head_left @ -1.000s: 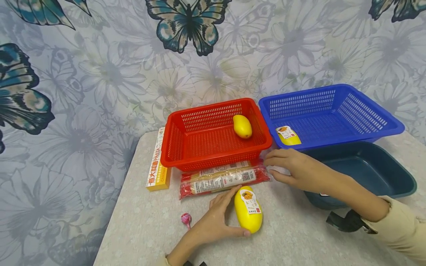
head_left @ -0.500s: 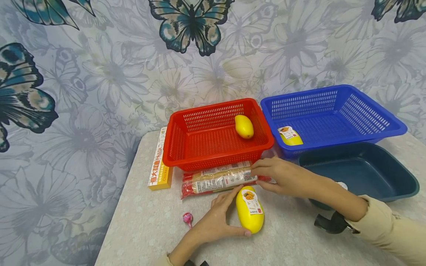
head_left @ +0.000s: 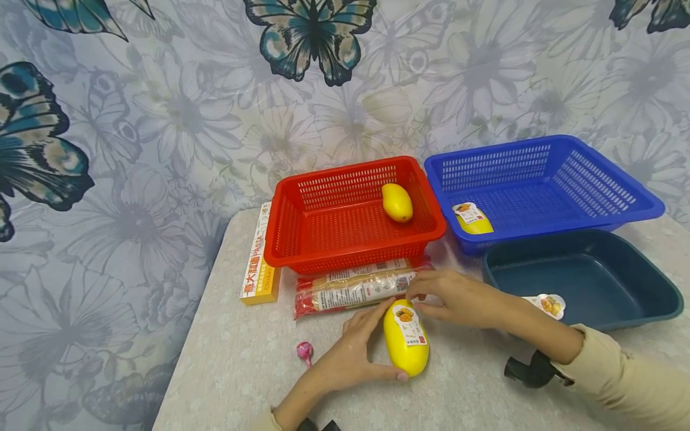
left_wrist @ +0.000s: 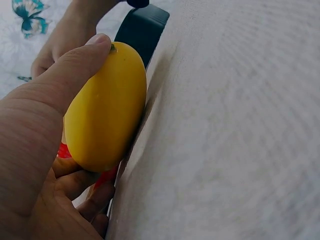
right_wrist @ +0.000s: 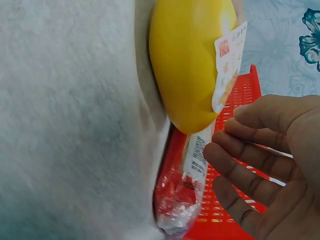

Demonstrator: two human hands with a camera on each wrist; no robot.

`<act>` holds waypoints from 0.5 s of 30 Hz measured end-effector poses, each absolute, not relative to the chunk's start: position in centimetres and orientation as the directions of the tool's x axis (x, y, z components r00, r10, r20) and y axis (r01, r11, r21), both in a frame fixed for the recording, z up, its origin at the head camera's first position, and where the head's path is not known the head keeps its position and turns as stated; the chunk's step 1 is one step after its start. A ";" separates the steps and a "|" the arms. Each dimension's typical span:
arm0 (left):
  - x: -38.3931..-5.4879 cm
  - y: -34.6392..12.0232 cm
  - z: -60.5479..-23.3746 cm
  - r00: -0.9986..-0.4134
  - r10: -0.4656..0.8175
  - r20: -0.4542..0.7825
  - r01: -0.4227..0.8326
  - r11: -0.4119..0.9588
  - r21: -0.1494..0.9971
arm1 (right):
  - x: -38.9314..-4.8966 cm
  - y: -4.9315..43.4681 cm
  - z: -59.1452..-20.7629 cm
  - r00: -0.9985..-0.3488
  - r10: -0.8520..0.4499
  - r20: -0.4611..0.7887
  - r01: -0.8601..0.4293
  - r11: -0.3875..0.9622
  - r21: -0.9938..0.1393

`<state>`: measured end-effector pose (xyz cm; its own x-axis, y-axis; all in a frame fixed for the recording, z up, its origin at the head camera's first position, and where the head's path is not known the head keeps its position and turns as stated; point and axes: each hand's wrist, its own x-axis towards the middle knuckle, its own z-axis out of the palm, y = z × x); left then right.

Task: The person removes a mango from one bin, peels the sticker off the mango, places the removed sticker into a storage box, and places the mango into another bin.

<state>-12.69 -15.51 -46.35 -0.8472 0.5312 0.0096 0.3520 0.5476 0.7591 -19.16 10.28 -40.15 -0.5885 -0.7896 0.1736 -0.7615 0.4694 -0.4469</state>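
A yellow mango (head_left: 406, 353) with a white label lies on the table, its label facing up in the head view. My left hand (head_left: 347, 350) grips it from the left, thumb at the near end and fingers at the far end. In the left wrist view the mango (left_wrist: 107, 107) sits between thumb and fingers. My right hand (head_left: 458, 296) hovers by the far end, fingers loosely bent. The right wrist view shows nothing in the right hand (right_wrist: 270, 165), its fingertips just beside the mango's label (right_wrist: 228, 67). Behind lie packets of noodles (head_left: 356, 293) in clear and red wrap.
A red basket (head_left: 350, 263) holds another mango (head_left: 397, 202). A blue basket (head_left: 544, 230) holds a labelled mango (head_left: 474, 221). In front is a dark green basin (head_left: 668, 299); a label (head_left: 551, 305) shows beside my forearm. A pasta box (head_left: 260, 263) and lollipop (head_left: 304, 351) are at left.
My right hand has moved left and nearer, from beside the noodle packets' right end to the mango's far end. The label by the basin has come into view. My left hand keeps its grip.
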 end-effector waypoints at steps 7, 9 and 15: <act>-12.6 -15.3 -46.4 -0.839 0.543 0.004 0.353 0.541 0.764 | -18.6 10.1 -41.1 -0.646 -0.747 0.157 -0.693 0.489 -0.529; -12.7 -15.3 -46.4 -0.841 0.542 0.010 0.359 0.542 0.760 | -18.6 10.0 -41.1 -0.659 -0.736 0.156 -0.675 0.486 -0.555; -12.8 -15.5 -46.3 -0.842 0.539 0.016 0.364 0.545 0.755 | -18.7 9.7 -41.0 -0.674 -0.723 0.152 -0.641 0.470 -0.608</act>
